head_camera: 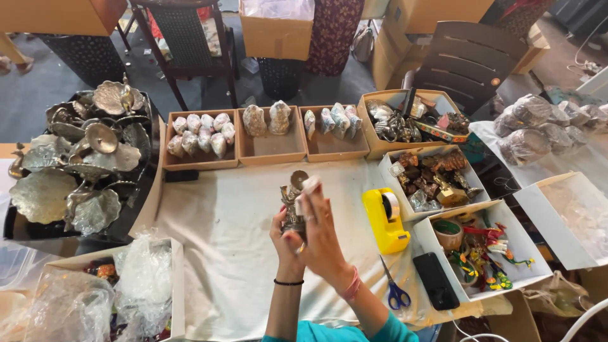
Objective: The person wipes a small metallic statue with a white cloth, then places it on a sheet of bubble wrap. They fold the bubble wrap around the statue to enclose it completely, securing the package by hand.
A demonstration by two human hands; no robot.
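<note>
Both hands raised over the table's white cloth (228, 234): left hand (286, 244) wrapped around a small metal figurine (292, 206), right hand (322, 237) pinching a white scrap (310, 185) at its top; figurine bare, wrapped pieces already fill cardboard trays (201, 159) behind.

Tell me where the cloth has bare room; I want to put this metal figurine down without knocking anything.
The white cloth lies bare left of both hands, between the cardboard trays and the plastic-filled box. A smaller strip runs below the middle tray. Right is crowded: yellow tape dispenser, scissors, black phone.
</note>
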